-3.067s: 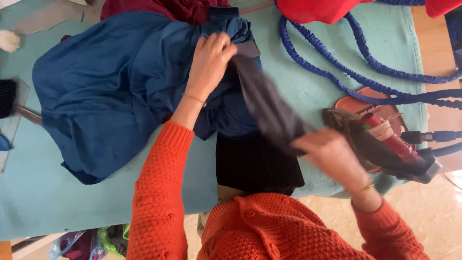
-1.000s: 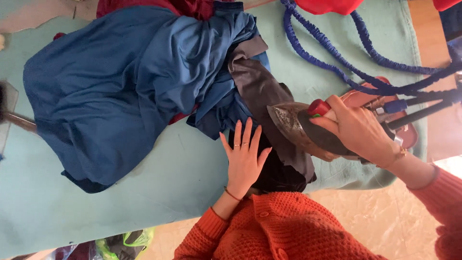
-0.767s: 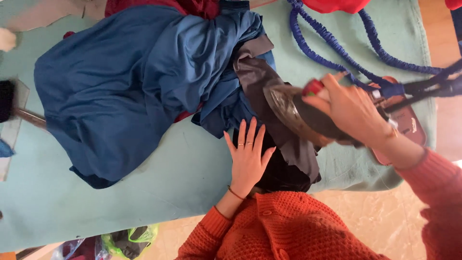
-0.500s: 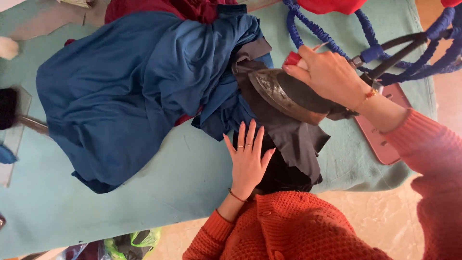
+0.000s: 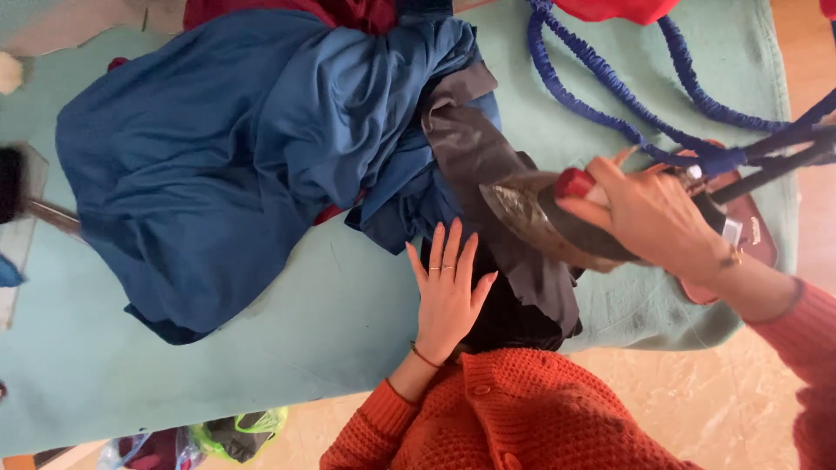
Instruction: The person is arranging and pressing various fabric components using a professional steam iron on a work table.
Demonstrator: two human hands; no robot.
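Two hands at work on one dark grey cloth strip [image 5: 488, 187] draped across the teal-padded desk [image 5: 174, 374]. Left hand [image 5: 448, 292] lies flat, fingers spread, pressing the strip's black lower end near the desk's front edge, likely to keep the fabric taut. Right hand [image 5: 644, 218] is wrapped around the handle of one iron [image 5: 544, 218], its soleplate on or just above the strip. One crumpled blue garment [image 5: 235, 165] is pushed aside, left. One blue braided cord [image 5: 627, 91] loops behind; one reddish iron rest [image 5: 753, 244] sits by the far right edge.
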